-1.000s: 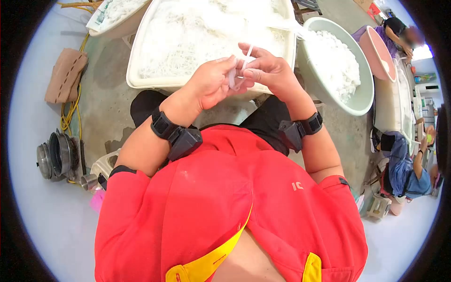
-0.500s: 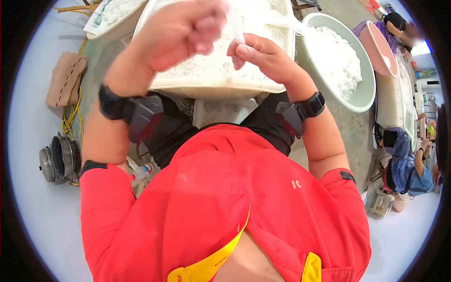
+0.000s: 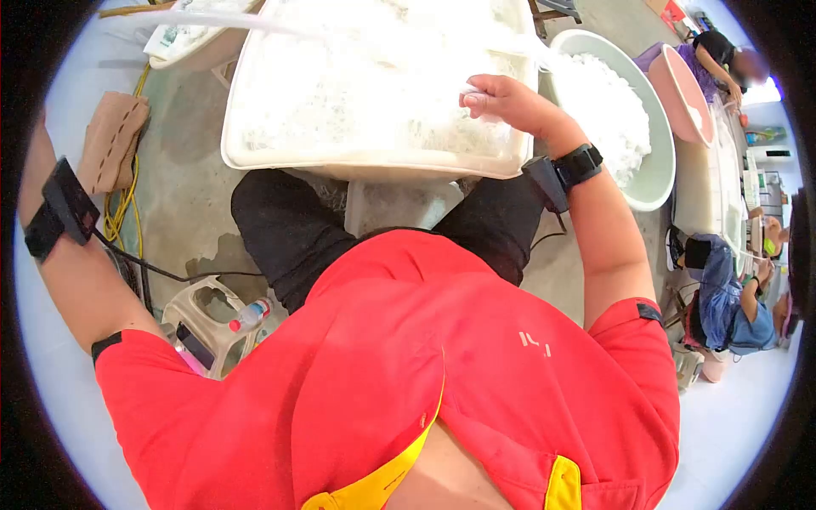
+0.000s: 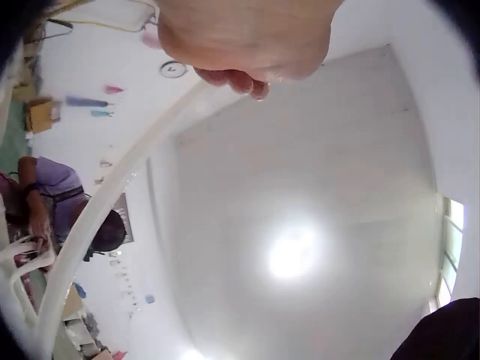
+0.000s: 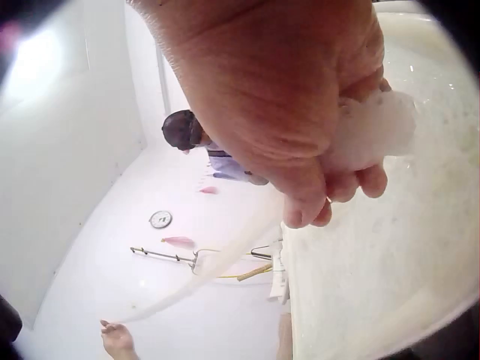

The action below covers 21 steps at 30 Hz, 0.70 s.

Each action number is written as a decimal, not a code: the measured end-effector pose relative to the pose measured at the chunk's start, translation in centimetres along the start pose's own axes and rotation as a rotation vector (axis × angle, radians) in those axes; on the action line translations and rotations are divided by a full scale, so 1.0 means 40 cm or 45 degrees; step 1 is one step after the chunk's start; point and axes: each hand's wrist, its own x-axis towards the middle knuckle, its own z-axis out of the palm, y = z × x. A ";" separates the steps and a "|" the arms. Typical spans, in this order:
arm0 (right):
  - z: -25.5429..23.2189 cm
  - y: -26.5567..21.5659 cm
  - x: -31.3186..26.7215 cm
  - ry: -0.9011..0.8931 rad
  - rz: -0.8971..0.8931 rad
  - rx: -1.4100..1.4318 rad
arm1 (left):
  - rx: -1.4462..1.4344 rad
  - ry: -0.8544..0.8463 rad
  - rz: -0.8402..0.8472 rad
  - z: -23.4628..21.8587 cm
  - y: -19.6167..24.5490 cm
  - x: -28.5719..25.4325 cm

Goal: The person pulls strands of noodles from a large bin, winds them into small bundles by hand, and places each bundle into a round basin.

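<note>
A long, wet, whitish translucent sausage casing (image 3: 229, 21) is drawn out from my right hand toward the far left, over the tub (image 3: 374, 161). My right hand (image 3: 510, 102) grips it above the tub's right part. In the right wrist view, a thick bunched part of the casing (image 5: 375, 131) lies in the curled fingers. Raised high at the left, my left hand (image 5: 118, 341) pinches the other stretch. The left wrist view shows that hand (image 4: 247, 34) with curled fingers, the casing (image 4: 97, 202) sloping down from it. The tub holds whitish strands in liquid.
A pale green basin (image 3: 667, 161) heaped with white strands stands right of the tub, a pink basin (image 3: 684, 98) beyond it. Another basin (image 3: 225, 42) sits back left. A stool (image 3: 225, 340) with a bottle (image 3: 249, 314) is by my left side. Other people work at the right.
Both hands were together over the tub. My left hand has swung up and far to the left, stretching the casing out; my right hand has stayed above the tub, moving slightly right.
</note>
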 end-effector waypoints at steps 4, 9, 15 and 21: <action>-0.134 -0.136 -0.006 0.248 -0.471 -0.159 | 0.230 0.244 -0.180 -0.079 -0.078 -0.073; -0.249 -0.440 -0.079 0.479 -0.885 0.263 | -0.522 -0.112 -1.137 -0.196 -0.253 -0.338; -0.141 -0.443 -0.072 0.518 -0.210 -0.010 | -0.874 0.147 -1.757 -0.018 -0.313 -0.588; -0.006 -0.242 0.022 0.025 0.018 0.140 | -0.814 -0.264 -2.107 0.137 -0.349 -0.715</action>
